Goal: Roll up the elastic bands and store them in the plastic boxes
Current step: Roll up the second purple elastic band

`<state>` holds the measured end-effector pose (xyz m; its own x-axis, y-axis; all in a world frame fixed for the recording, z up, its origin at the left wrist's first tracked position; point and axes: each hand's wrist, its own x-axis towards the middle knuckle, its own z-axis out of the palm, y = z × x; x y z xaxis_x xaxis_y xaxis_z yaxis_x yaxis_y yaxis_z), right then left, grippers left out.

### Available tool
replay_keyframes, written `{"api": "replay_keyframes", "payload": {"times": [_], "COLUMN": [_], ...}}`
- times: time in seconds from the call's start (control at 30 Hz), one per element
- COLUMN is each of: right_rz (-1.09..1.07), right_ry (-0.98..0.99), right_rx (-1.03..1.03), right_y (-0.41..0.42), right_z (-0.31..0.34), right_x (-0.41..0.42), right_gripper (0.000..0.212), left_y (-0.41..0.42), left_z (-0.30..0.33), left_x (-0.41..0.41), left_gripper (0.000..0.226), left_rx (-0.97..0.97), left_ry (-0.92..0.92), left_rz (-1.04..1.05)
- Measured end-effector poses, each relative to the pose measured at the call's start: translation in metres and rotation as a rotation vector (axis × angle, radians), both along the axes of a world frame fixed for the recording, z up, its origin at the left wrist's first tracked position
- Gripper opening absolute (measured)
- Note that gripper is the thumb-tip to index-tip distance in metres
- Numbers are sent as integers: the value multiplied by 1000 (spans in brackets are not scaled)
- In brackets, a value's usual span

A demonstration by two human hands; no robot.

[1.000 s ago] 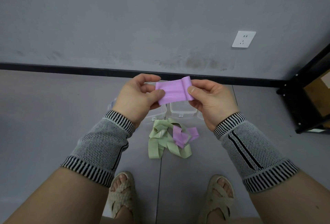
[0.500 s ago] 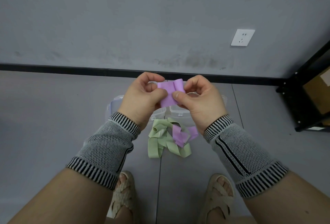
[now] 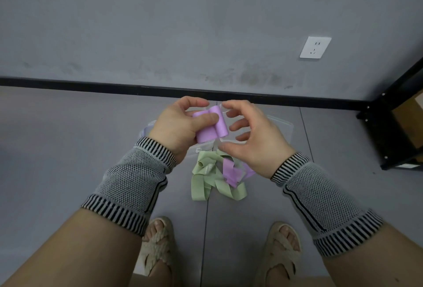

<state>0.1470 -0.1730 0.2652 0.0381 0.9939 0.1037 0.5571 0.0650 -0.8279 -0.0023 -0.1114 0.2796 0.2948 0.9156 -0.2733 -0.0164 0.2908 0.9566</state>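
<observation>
The left hand (image 3: 177, 124) has its grip clamped on a folded purple elastic band (image 3: 211, 125), thumb pressed across the front and fingers curled behind. The right hand (image 3: 254, 138), at 3 o'clock of the band, has its grip apart, fingers loosely curved just beside the band's rolled edge; whether any fingertip touches it cannot be told. Both forearms wear grey knitted sleeves with black-and-white striped cuffs (image 3: 135, 186). Below the hands, clear plastic boxes (image 3: 280, 126) stand on the grey floor (image 3: 57, 138), largely hidden. At 6 o'clock of the boxes lies a tangled heap of pale green elastic bands (image 3: 206, 181), with loose purple elastic bands (image 3: 231, 171) on its 3 o'clock side. Two feet in woven beige sandals (image 3: 158, 248) stand at the bottom edge.
</observation>
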Motion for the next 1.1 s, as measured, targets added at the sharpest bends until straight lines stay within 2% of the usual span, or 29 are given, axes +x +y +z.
{"api": "replay_keyframes", "payload": {"times": [0.1, 0.23, 0.37, 0.57, 0.8, 1.1], "right_rz": [48, 68, 19, -12, -15, -1], "right_ry": [-140, -218, -216, -240, -21, -186], "right_rx": [76, 164, 207, 168, 117, 158], "right_y": [0, 1, 1, -1, -1, 1], "right_z": [-4, -7, -5, -1, 8, -2], "right_x": [-2, -6, -5, 0, 11, 5], "right_gripper": [78, 69, 60, 56, 53, 52], "left_y": [-3, -3, -3, -3, 1, -11], "left_z": [1, 1, 1, 2, 5, 4], "left_x": [-2, -4, -5, -6, -13, 3], "left_gripper": [28, 31, 38, 39, 32, 28], "left_rx": [12, 20, 4, 11, 19, 48], "left_ry": [53, 78, 71, 99, 59, 39], "left_rz": [-82, -138, -140, -145, -71, -73]}}
